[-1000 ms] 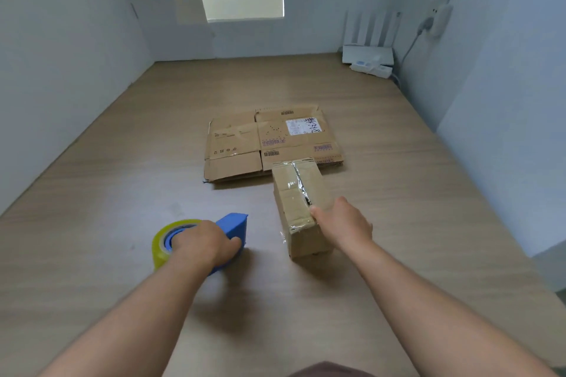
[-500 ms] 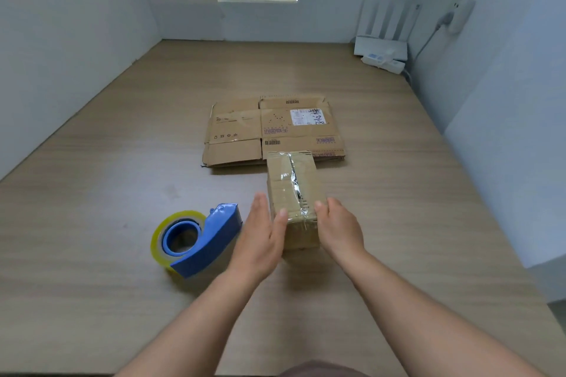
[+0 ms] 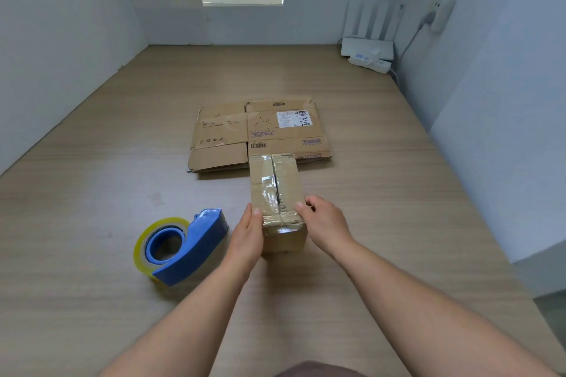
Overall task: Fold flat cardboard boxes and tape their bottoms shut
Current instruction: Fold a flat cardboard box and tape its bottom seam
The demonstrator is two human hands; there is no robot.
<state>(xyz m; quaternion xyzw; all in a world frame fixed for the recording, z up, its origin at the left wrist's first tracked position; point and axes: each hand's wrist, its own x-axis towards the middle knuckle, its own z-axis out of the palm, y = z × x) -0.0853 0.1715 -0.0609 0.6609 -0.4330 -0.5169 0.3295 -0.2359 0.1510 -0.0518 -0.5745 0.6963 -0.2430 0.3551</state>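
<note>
- The small box (image 3: 275,190) stands on the worktop (image 3: 398,193) between the two hands, with its flaps closed and facing up.
- The left hand (image 3: 248,236) lies flat against the near left side of the box, fingers straight, with the thumb tip on the top edge.
- The right hand (image 3: 324,223) holds the near right corner – thumb on top, fingers curled round the side.
- A strip of clear tape (image 3: 272,193) runs along the middle seam, away from the hands, and comes down over the near end. It looks wrinkled but it covers the seam, so I judge this box is folded and its bottom is sealed.
- The tape dispenser (image 3: 183,249) rests on the worktop just to the left of the left hand, and no hand touches it.
- Beyond the hands, touching the far end of the box or just behind it, a stack of flat cardboard (image 3: 245,138) lies unfolded – these boxes are not yet done.
- My judgement is that one box is finished or nearly finished, perhaps with a last press on the tape, and the flat ones still need folding and taping.
</note>
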